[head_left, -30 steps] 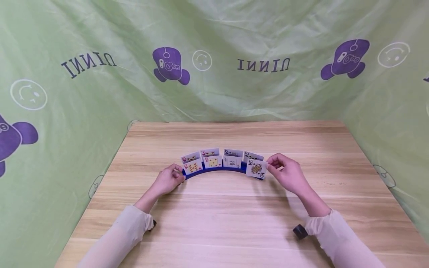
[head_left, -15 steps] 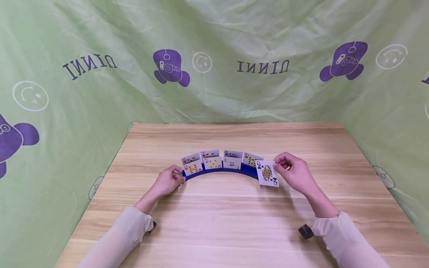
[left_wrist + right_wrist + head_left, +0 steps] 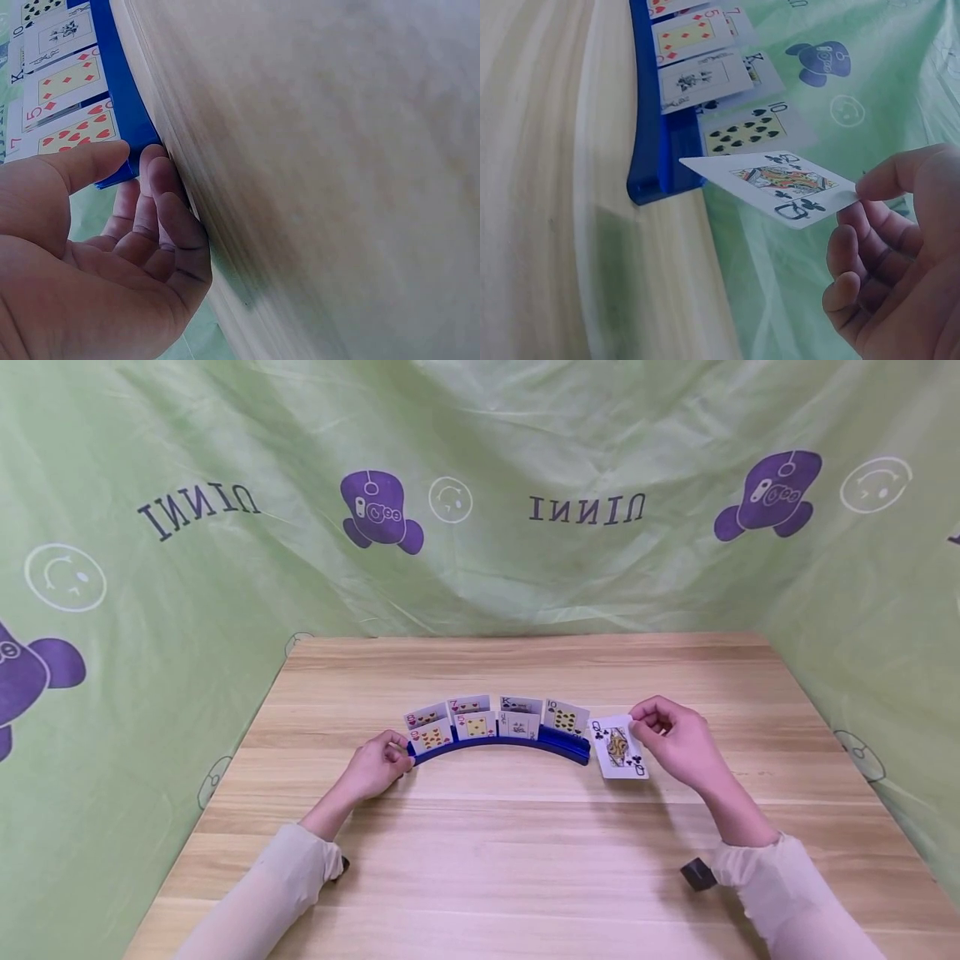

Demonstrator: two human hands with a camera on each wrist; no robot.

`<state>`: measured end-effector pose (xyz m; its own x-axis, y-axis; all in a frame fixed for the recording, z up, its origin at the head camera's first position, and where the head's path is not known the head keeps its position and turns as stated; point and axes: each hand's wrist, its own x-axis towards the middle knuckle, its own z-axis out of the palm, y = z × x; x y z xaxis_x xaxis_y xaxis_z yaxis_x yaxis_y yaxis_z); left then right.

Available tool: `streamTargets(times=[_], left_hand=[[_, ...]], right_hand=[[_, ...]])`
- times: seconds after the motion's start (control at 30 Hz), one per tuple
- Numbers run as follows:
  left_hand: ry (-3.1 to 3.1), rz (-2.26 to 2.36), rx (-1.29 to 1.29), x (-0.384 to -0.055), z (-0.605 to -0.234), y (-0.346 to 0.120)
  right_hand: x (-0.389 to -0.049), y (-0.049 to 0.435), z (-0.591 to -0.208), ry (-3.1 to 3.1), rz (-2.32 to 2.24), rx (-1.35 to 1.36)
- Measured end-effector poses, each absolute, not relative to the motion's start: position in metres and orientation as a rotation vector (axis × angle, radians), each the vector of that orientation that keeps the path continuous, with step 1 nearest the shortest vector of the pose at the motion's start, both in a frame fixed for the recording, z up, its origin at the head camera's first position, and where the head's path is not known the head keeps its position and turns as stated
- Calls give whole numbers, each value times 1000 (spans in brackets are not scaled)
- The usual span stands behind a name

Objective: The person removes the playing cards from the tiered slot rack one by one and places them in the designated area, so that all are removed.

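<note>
Pinched near a corner in right hand (image 3: 675,743): one queen of clubs (image 3: 621,752), tilted, just beside the right end of one blue curved holder (image 3: 558,742). Gripped at the opposite end by left hand (image 3: 377,766), well apart from the right. Open room: front groove before ten of spades (image 3: 567,718); broad tabletop (image 3: 487,860) on the near side. Counted in holder: seven cards (image 3: 476,725), four behind, three in front.
</note>
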<state>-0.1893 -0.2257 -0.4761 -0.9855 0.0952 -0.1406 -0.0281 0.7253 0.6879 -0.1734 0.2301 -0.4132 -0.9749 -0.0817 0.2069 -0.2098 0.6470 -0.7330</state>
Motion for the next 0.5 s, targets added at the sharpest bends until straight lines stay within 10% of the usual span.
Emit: streamTargets(times=[0.5], left_hand=[[2760,1091,46,-188,-476,-225]], right_hand=[[-200,244,-406,-2688,1285,138]])
